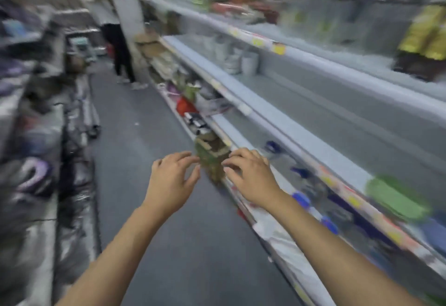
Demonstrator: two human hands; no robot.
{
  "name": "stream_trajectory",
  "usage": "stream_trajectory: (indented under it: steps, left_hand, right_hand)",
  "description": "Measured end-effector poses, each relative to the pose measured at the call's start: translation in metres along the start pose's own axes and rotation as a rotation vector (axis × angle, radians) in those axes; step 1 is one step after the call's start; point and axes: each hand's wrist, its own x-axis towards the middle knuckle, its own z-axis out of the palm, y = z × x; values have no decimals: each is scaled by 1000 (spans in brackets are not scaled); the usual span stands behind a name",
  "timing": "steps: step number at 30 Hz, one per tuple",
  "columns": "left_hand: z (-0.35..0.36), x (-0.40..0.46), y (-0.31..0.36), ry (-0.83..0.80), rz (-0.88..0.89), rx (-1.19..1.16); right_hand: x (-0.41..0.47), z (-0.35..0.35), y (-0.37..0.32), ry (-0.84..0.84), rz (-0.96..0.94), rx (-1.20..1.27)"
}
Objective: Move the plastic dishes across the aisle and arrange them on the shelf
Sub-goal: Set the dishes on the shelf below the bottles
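My left hand [171, 180] and right hand [248, 175] reach out side by side at about 6 o'clock, fingers spread and loosely bent, both holding nothing. Everything is smeared with motion blur, so small things are hard to make out.

The long shelf unit [301, 136] fills my 1 to 4 o'clock, its pale boards running away toward 12. The grey aisle floor [149, 185] runs from 6 up to 11 o'clock. At 9 o'clock stands another rack of goods [26, 160], with dark wrapped bundles at its foot.

At 11 o'clock another person [115, 40] stands in the aisle, one arm raised toward the shelves.

A green plastic dish [395, 197] lies on the shelf at 4 o'clock, well apart from my right hand. White cups [241, 59] stand on a higher board at 1 o'clock. Just beyond my fingertips, between both hands, sits a brown-green boxy thing [211, 158]; I cannot tell what it is.
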Motion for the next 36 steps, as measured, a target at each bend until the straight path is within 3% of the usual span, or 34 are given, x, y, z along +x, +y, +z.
stream_trajectory:
  steps: [6,13,19,25,36]
  left_hand:
    - [-109,18,-227,55,-242,126]
    - [-184,42,-374,128,-427,264]
    - [-174,87,-486,111,-562,306]
    - [-147,193,-588,85,-738,408]
    - [-114,314,-751,138,-1043,371]
  right_hand:
    - [171,128,-180,-107,-244,135]
    - [289,235,-317,-219,-467,190]
    - [399,330,-360,-346,-563,262]
    - [549,409,-360,-454,-643,293]
    - [769,543,-406,-692,-816,259]
